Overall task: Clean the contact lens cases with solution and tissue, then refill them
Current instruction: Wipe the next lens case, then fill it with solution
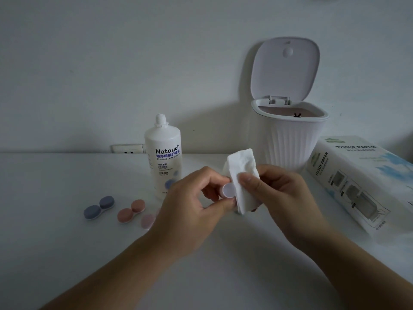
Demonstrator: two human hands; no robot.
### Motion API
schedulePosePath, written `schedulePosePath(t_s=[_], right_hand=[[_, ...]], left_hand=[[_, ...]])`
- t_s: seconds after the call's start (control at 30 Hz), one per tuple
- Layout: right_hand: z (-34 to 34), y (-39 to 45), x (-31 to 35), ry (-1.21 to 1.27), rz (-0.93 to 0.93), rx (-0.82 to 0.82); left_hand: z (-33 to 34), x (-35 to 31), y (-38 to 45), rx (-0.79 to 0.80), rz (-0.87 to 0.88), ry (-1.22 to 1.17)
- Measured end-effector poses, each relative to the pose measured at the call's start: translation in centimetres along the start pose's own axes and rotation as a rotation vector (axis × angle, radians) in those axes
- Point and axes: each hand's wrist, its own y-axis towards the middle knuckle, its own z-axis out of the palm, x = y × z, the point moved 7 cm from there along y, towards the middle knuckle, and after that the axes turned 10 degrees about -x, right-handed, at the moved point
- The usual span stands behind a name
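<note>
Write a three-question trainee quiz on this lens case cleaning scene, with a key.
1. True or false: the bin lid is open.
2. Which hand holds the tissue? A left, B right, C neither.
3. Fill in: the solution bottle stands with its cap ____.

Key
1. True; the lid stands upright behind the rim.
2. B; the right hand pinches the tissue, while the left hand holds a small round cap in its grip.
3. Off; the bare threaded neck shows.
</note>
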Motion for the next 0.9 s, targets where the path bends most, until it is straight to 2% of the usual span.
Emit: schedulePosePath(t_s=[0.17,0.27,0.33,0.5,0.6,0.73,0.9], right_hand=[[-1.4,0.6,-0.6,0.080,0.045,-0.146],[-2.6,1.1,-1.0,0.128,0.106,-0.237],[-2.5,1.2,-1.2,0.121,0.127,-0.220],[-0.9,0.7,-1.3,0.066,0.107,-0.046],[-0.5,0.6,-1.3,0.013,0.098,-0.009],[-0.4,0.5,-1.1,-0.053,0.058,-0.010],[0.7,0.1,-1.1,-0.171,-0.013,0.100]], left_hand=[[-0.5,1.3,0.7,0.053,-0.104,-0.027],[-0.5,2.3,1.0,0.103,-0.234,-0.082],[-0.3,3.0,0.9,0.135,-0.331,-0.164],[0.5,3.7,0.5,0.216,-0.508,-0.343],[0.8,3.6,0.3,0.270,-0.516,-0.303],[0.9,3.3,0.4,0.255,-0.471,-0.249],[0.8,3.1,0.5,0.254,-0.384,-0.203]])
